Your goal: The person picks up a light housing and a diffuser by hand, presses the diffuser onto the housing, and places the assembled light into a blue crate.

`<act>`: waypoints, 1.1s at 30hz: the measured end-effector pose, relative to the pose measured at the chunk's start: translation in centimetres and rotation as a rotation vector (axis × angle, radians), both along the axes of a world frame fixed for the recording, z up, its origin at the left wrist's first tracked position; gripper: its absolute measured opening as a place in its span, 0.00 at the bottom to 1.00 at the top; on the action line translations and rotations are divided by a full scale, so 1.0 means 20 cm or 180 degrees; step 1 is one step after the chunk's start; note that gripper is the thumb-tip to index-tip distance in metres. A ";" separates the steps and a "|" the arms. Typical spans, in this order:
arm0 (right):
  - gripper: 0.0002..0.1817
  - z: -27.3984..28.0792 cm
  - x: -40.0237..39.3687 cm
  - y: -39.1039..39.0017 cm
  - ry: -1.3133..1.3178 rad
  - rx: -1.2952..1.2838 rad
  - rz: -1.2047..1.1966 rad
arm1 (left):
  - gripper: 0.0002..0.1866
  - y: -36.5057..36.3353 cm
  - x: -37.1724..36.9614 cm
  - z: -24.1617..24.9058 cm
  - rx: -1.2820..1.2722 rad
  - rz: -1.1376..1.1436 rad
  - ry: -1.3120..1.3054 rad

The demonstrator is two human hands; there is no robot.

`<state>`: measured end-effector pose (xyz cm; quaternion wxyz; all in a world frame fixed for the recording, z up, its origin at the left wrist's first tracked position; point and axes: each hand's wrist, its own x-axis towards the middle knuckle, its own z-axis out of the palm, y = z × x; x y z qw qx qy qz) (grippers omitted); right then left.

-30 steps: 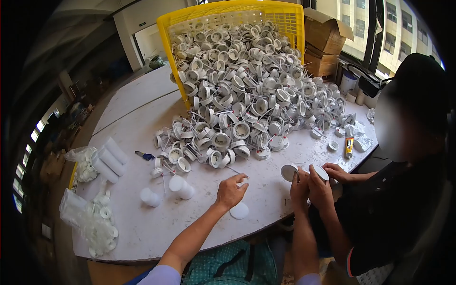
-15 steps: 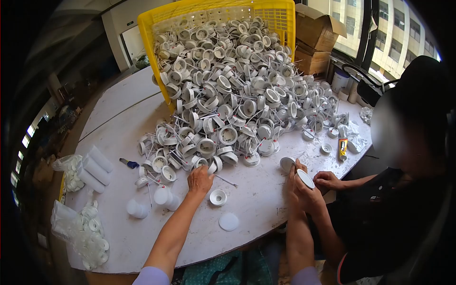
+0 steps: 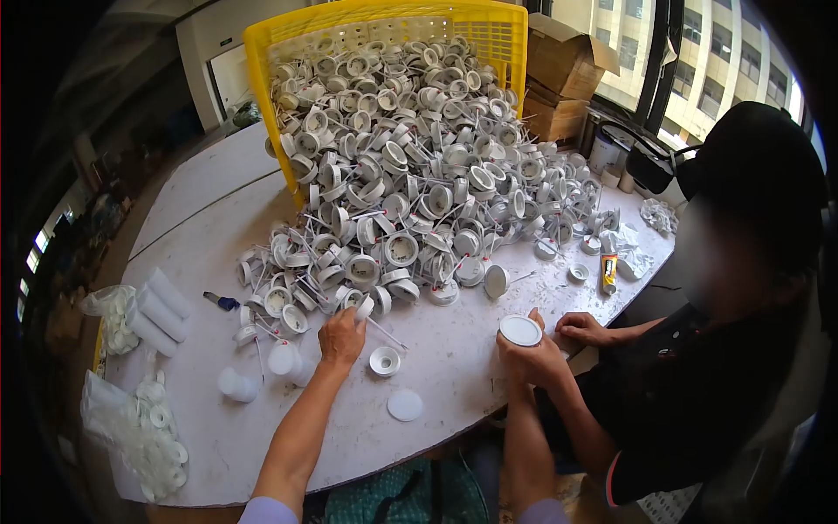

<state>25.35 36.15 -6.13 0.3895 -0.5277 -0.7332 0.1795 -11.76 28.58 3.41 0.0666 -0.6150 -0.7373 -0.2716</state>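
Observation:
My left hand [image 3: 341, 339] is closed on a white round housing [image 3: 361, 306] at the front edge of the pile; a thin lead sticks out beside it. My right hand [image 3: 513, 367] is largely hidden behind a co-worker's hand [image 3: 550, 363], next to a white round piece with a flat disc face [image 3: 521, 330]. Its fingers cannot be made out clearly. Between my arms, a white ring-shaped part [image 3: 385, 361] and a flat translucent disc [image 3: 405, 405] lie on the table. Another housing [image 3: 496, 281] stands on edge beyond the hands.
A yellow crate [image 3: 272, 131] spills white housings [image 3: 401, 249] over the table [image 3: 201, 196]. Stacked white discs [image 3: 236, 385], bags of rings [image 3: 153, 419] and a blue-handled tool [image 3: 222, 301] are left. A co-worker sits right, other hand [image 3: 583, 329] near a yellow tube [image 3: 608, 272].
The housing that was at my right hand now stands farther back on the table, released. My right hand has shifted beside the co-worker's disc-faced piece. The view has shifted slightly.

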 end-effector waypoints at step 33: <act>0.31 0.81 0.21 -0.65 -0.0526 0.0916 -0.1406 | 0.33 -0.06 1.01 0.24 -0.0652 -0.1751 -0.2454</act>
